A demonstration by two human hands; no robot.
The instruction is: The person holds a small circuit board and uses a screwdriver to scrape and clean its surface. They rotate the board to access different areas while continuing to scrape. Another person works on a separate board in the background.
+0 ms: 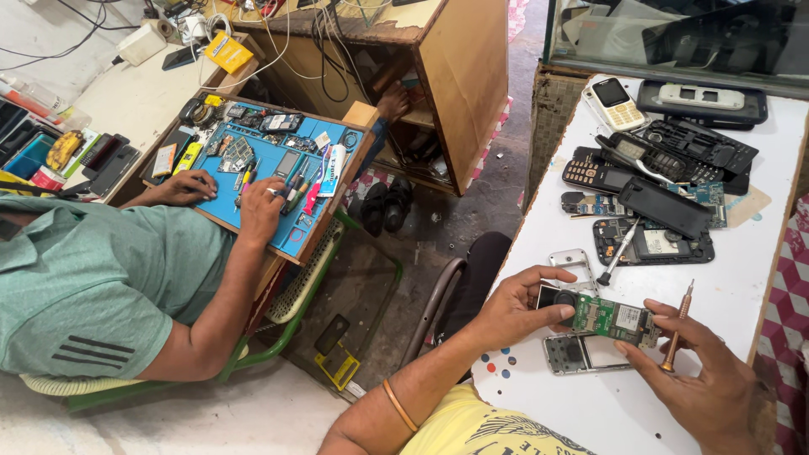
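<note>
Two hands meet over the near end of a white table (725,295), close to its left edge, where the top drops off toward the concrete floor. The left hand (518,307) is closed around the dark camera end of a green circuit board (613,318), thumb on top and fingers beneath. The right hand (716,379) steadies the board's other end with its fingertips while a small screwdriver (677,329) is pinched between its fingers, shaft nearly upright, tip down. The board is held just above the table, its long axis running left to right with a slight tilt down to the right. A silver phone frame (581,354) lies directly under it. Bare white surface lies to the right and between the hands and a heap of dismantled phones (657,177) farther back. To the left, another person (101,278) works at a blue mat (278,177), well apart.
</note>
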